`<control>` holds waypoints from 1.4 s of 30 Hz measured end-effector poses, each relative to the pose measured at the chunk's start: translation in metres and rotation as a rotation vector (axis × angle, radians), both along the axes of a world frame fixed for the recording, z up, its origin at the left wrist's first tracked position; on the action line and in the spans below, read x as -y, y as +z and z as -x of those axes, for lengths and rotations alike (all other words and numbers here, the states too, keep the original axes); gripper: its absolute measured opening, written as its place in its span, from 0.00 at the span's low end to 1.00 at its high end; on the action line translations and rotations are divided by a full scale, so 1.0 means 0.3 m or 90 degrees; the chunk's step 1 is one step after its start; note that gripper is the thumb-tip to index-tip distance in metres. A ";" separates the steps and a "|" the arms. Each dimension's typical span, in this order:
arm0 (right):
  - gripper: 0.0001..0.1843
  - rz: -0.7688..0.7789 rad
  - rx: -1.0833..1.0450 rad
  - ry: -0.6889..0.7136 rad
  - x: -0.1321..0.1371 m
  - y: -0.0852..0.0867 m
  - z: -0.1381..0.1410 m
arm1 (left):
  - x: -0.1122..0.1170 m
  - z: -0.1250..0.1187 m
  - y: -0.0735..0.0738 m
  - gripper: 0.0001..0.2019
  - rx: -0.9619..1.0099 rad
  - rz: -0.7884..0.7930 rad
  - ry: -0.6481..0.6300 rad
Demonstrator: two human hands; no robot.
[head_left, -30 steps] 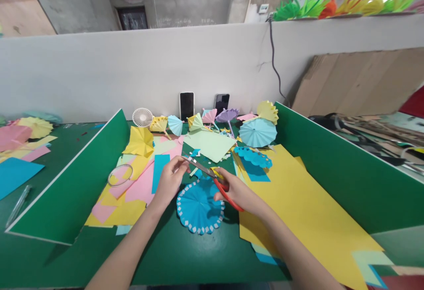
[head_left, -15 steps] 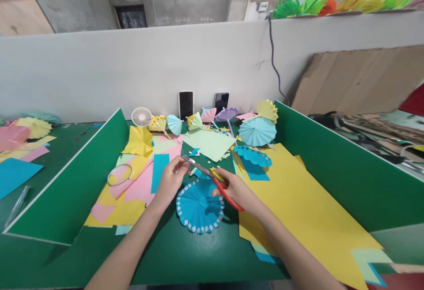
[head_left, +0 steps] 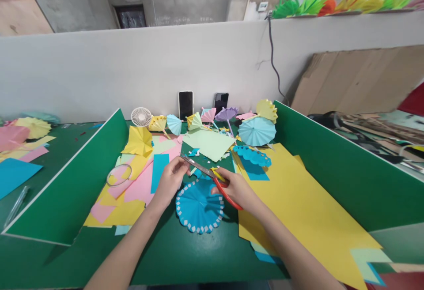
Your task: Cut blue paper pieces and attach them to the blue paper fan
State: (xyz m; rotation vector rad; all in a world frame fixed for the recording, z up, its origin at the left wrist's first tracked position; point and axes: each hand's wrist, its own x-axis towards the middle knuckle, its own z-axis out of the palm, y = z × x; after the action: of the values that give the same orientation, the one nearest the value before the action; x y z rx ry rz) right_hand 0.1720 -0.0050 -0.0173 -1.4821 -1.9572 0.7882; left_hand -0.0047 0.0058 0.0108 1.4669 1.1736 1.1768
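My right hand (head_left: 232,187) is closed on the handles of a pair of scissors (head_left: 202,167), which have red and yellow grips and blades pointing up and to the left. At the blade tips, my left hand (head_left: 174,173) is pinched, its fingertips together; what they hold is too small to make out. A tiny white bit shows by the blades. Below both hands a round, pleated blue paper disc (head_left: 199,212) lies flat on the green table, edged with white diamond shapes. Small blue scraps (head_left: 195,152) lie just beyond the scissors.
Yellow sheets (head_left: 291,206) lie at right, mixed coloured paper (head_left: 132,206) and a clear ring of tape (head_left: 119,175) at left. Green dividers (head_left: 331,166) flank the workspace. Paper umbrellas (head_left: 227,114), two phones (head_left: 186,104) and a small fan (head_left: 141,117) stand at the back.
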 end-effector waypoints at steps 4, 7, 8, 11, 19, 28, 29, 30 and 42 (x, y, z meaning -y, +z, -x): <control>0.22 -0.002 0.015 -0.008 0.002 0.005 -0.002 | -0.002 0.002 0.001 0.07 0.004 0.000 -0.006; 0.23 -0.006 0.023 -0.012 0.004 0.008 -0.002 | -0.005 0.006 -0.001 0.06 0.002 0.001 -0.015; 0.23 -0.009 0.026 -0.014 0.004 0.009 -0.002 | -0.005 0.007 -0.001 0.06 0.002 -0.001 -0.017; 0.24 -0.021 0.030 -0.019 0.005 0.009 -0.001 | -0.005 0.009 0.002 0.06 0.003 -0.009 -0.022; 0.24 -0.014 0.032 -0.015 0.006 0.011 -0.002 | -0.003 0.004 0.006 0.06 0.030 -0.006 -0.048; 0.22 0.002 0.265 -0.088 -0.022 0.023 -0.086 | -0.024 0.051 0.011 0.04 -0.134 -0.105 0.128; 0.20 0.007 0.297 -0.080 -0.025 0.022 -0.098 | -0.025 0.054 0.012 0.04 -0.153 -0.115 0.147; 0.19 0.013 0.324 -0.070 -0.027 0.019 -0.109 | -0.025 0.055 0.013 0.04 -0.171 -0.122 0.157; 0.13 0.086 0.504 -0.075 -0.001 0.056 -0.122 | 0.008 0.027 0.016 0.18 -0.322 -0.143 0.130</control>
State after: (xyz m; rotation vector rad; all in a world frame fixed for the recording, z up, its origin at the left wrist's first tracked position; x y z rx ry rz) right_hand 0.2085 -0.0047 -0.0004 -2.2015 -2.3472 0.2895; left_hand -0.0130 0.0035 0.0157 1.9246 1.6022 1.1326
